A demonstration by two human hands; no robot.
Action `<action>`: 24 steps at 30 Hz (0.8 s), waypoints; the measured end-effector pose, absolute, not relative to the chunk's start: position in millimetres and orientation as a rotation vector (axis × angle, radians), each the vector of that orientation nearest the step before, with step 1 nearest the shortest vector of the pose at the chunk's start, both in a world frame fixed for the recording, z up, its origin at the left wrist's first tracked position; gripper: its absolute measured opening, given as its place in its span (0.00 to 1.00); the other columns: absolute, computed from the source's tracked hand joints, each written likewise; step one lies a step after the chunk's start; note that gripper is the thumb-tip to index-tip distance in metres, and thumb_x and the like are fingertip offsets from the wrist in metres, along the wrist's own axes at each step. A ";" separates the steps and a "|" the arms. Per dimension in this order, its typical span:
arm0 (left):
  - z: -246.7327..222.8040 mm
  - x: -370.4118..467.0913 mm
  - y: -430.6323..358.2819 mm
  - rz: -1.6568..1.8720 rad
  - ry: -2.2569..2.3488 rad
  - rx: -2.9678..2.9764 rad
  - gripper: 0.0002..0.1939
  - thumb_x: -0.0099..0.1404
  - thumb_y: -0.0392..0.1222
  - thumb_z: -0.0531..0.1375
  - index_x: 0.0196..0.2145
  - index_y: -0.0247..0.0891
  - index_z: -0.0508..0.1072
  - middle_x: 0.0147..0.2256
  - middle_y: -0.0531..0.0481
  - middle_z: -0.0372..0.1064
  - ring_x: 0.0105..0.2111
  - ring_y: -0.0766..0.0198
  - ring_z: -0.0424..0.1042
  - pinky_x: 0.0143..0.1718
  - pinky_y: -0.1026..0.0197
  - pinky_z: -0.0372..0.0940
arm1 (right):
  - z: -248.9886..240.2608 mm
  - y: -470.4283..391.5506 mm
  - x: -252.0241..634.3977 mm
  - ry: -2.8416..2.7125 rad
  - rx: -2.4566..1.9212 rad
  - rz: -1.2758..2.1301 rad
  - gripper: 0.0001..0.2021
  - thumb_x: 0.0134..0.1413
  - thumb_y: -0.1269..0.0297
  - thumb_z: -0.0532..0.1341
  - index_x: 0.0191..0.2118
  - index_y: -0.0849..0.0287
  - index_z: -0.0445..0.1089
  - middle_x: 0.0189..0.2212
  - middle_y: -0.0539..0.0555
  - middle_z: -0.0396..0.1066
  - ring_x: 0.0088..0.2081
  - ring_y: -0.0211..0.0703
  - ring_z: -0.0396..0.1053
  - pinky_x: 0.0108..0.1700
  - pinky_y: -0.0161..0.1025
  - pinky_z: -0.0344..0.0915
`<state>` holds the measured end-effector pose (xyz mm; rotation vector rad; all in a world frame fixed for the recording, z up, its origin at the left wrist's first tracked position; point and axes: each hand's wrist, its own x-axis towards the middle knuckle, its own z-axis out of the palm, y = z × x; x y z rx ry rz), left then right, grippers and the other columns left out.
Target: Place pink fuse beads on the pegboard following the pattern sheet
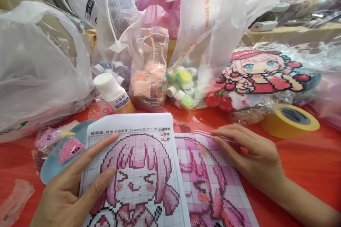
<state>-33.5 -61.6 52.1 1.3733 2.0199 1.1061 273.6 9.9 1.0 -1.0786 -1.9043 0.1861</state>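
Note:
My left hand (77, 184) holds a printed pattern sheet (135, 184) by its left side, index finger and thumb lying over the paper. The sheet shows a pink-haired pixel figure and overlaps the left part of a pegboard (207, 184) with a matching pink bead picture. My right hand (247, 149) is at the board's upper right corner, its thumb and fingers pinched on thin pink tweezers (207, 133). The tweezers' tips point left, over the board's top edge. The board's left part is hidden under the sheet.
A blue plate (50, 166) with a bag of pink beads (70, 150) lies left. Behind the sheet stand a white-capped bottle (114, 94) and plastic bags (149, 85). Yellow tape (289, 120) and a finished bead figure (266, 72) are at right, on the red tablecloth (301, 159).

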 end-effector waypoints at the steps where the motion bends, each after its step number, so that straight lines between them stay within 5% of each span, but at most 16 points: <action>1: 52.1 -34.2 -62.1 1.108 2.025 1.367 0.19 0.58 0.55 0.65 0.48 0.62 0.77 0.53 0.67 0.74 0.63 0.52 0.62 0.64 0.58 0.56 | 1.9 9.7 273.4 -1.910 -1.067 0.199 0.03 0.59 0.68 0.61 0.37 0.55 0.73 0.30 0.52 0.74 0.28 0.36 0.72 0.25 0.31 0.67; 11: 55.2 -33.4 -64.9 1.132 1.961 1.271 0.17 0.57 0.53 0.66 0.46 0.65 0.77 0.51 0.66 0.76 0.59 0.51 0.67 0.60 0.55 0.63 | -2.0 10.5 275.8 -1.944 -1.032 0.191 0.04 0.57 0.69 0.63 0.38 0.55 0.73 0.32 0.51 0.73 0.30 0.35 0.72 0.26 0.30 0.67; 24: 59.2 -27.4 -69.8 1.164 1.849 1.264 0.23 0.55 0.52 0.67 0.49 0.54 0.78 0.57 0.60 0.72 0.65 0.49 0.58 0.61 0.59 0.61 | -0.4 10.4 273.3 -1.899 -1.010 0.235 0.02 0.57 0.68 0.63 0.35 0.55 0.73 0.29 0.51 0.74 0.26 0.34 0.70 0.21 0.30 0.64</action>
